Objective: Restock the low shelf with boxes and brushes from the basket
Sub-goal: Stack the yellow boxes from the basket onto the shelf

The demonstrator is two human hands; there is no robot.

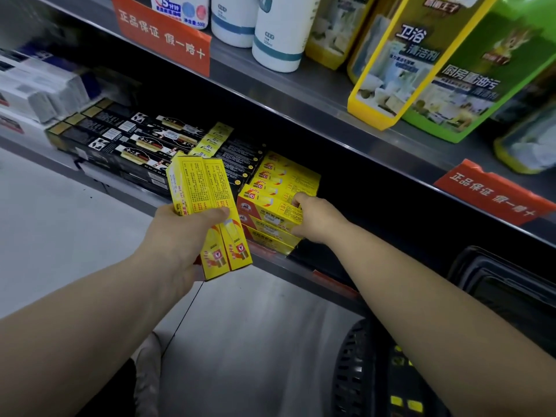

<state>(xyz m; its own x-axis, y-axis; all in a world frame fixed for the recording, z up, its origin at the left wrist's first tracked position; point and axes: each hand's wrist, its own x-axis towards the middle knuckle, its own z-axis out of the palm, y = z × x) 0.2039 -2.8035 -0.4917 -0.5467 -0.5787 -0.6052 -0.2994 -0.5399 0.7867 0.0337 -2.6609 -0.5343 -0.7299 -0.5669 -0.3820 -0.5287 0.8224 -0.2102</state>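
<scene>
Step in hand: shelving boxes. Two yellow boxes (pixel 201 188), long and red-printed, are gripped in the left hand (pixel 177 233), thumb curled across them, before the low shelf (pixel 301 273). The shelf stack (pixel 270 206) is pinched endwise by the right hand (pixel 316 219). Next, aligned placement alongside is likely called for.

Two long yellow boxes (pixel 210 218) side by side, gripped tilted in my left hand (pixel 180 233) just before the low shelf (pixel 288 266), stacked yellow boxes (pixel 279 188) lying flat at its front edge, my right hand (pixel 319 221) gripping their end, black basket (pixel 352 371) lower right.
</scene>
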